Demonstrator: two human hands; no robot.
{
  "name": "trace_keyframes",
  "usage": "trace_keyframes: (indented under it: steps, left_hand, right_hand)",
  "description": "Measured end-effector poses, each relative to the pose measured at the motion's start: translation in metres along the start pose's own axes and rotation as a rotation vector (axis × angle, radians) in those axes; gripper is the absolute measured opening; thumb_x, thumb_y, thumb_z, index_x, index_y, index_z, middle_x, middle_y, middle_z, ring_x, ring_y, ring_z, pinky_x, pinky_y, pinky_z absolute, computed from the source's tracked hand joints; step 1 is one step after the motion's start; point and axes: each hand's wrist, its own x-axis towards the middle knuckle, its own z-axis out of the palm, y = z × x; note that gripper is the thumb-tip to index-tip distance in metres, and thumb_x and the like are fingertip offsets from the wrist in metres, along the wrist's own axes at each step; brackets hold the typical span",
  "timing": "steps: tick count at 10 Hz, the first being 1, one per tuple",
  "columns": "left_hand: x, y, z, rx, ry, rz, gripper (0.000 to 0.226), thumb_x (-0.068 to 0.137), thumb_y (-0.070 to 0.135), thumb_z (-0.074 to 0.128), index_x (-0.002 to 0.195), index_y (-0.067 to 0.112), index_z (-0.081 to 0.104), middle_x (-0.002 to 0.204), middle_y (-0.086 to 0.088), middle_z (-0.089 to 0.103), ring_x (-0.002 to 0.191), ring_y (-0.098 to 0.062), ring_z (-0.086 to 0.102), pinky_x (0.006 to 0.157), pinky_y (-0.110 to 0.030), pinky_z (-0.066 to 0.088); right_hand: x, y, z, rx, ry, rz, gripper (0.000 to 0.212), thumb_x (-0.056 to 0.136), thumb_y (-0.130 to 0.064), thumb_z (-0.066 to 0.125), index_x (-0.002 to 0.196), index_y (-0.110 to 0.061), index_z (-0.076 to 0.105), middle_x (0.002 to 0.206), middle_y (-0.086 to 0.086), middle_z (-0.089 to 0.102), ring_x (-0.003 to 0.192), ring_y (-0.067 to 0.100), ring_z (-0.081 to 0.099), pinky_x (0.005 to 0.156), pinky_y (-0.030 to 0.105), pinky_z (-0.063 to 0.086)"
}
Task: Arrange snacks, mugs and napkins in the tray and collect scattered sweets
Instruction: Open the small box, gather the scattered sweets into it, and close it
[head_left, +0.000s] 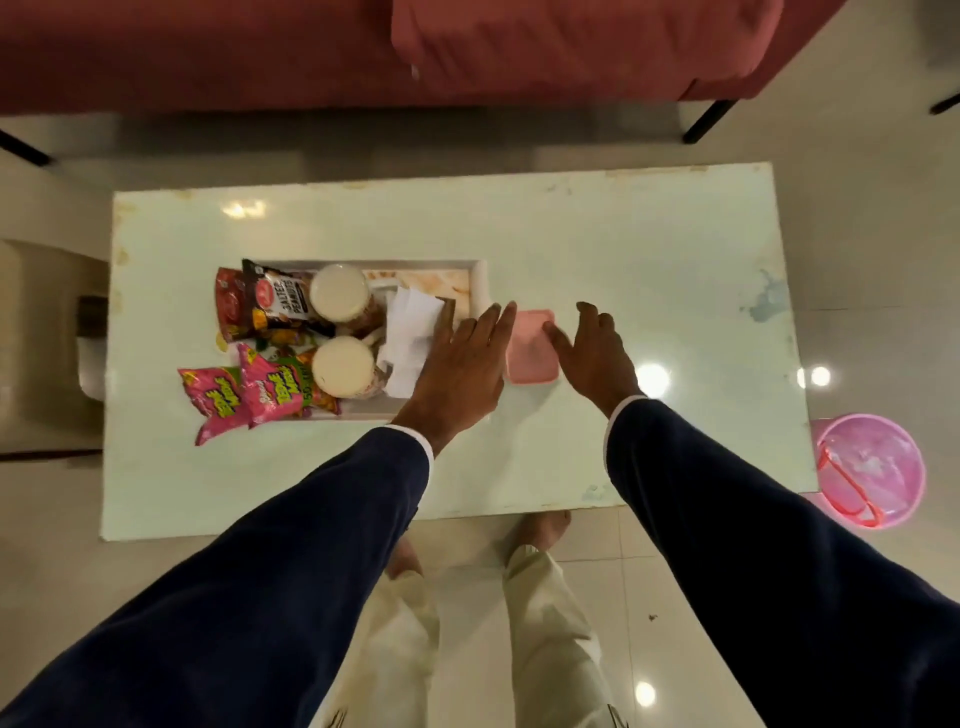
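Observation:
A white tray (480, 280) sits left of centre on the pale table (623, 249). It holds snack packets (270, 387), two mugs seen from above (338, 292) (343, 365) and white napkins (410, 338). A small pink box (530, 351) stands on the table just right of the tray. My left hand (460, 369) is spread flat over the tray's right end, fingers apart, its fingertips beside the box. My right hand (595, 353) is open on the box's right side, thumb touching its edge. No loose sweets are visible.
A red sofa (467, 47) runs along the far side of the table. A pink bin (872, 467) stands on the floor at the table's near right corner. My feet (535, 530) are at the table's near edge.

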Motion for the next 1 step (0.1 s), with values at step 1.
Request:
trace_keyframes:
  steps: [1]
  left_hand:
    - [-0.0184,-0.0197,-0.0535,0.057,0.032,-0.034,0.078,0.101,0.045,0.044,0.162,0.01,0.01,0.169,-0.012,0.021,0.147,-0.032,0.035,0.114,-0.055,0.029]
  right_hand:
    - [-0.0355,-0.031,-0.0362,-0.219,0.059,-0.207,0.079,0.096,-0.056,0.051,0.155,-0.012,0.023,0.147,0.016,0.039,0.132,0.038,0.042,0.094,0.052,0.049]
